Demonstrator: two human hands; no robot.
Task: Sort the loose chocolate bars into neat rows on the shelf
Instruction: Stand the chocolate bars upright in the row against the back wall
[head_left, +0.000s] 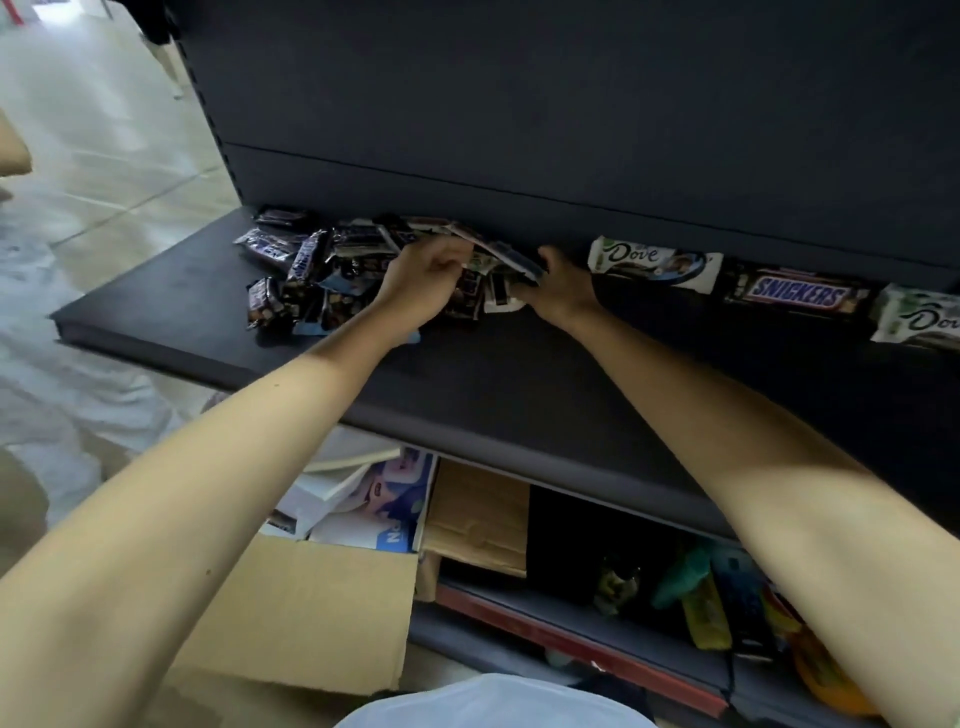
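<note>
A jumbled pile of loose chocolate bars (311, 270) lies at the back left of the dark shelf (467, 395). My left hand (423, 283) rests on the pile's right part with its fingers curled around wrappers. My right hand (558, 291) is at the pile's right edge, pinching a dark-and-white wrapper (511, 260). Along the back wall to the right lie a white Dove bar (654, 262), a Snickers bar (797, 296) and a second Dove bar (917, 319), side by side.
The shelf's dark back panel (571, 130) rises right behind the bars. Below the shelf are cardboard boxes (311, 613), papers and colourful packets (727, 603) on a lower shelf. Pale tiled floor (104, 156) lies to the left.
</note>
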